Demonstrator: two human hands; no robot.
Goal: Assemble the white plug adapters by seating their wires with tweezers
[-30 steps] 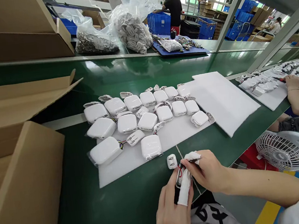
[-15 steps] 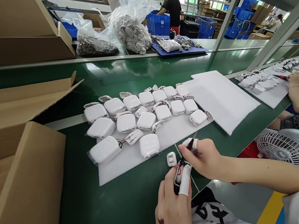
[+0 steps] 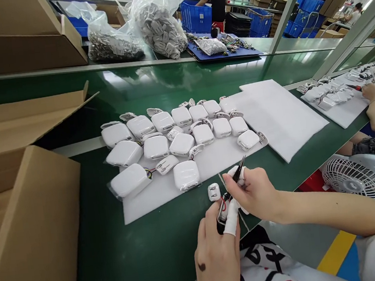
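My left hand (image 3: 217,255) is closed around a small dark part with red wires (image 3: 222,213), a white cot on one finger. My right hand (image 3: 251,192) pinches dark tweezers (image 3: 238,177) whose tip meets that part. A loose white plug piece (image 3: 214,192) lies on the green belt just beyond my hands. Further out, several white charger housings (image 3: 180,134) lie in rows on a white foam sheet (image 3: 166,193).
An open cardboard box (image 3: 22,215) stands at the left. More white foam sheets (image 3: 280,115) lie to the right. A white fan (image 3: 356,179) sits below the table edge. A co-worker's hand (image 3: 374,90) works at the far right. Bags of parts (image 3: 156,26) sit across the belt.
My right hand has turned the tweezers from lying flat to pointing upward, and both hands have shifted slightly away from me. The view has tilted down a little.
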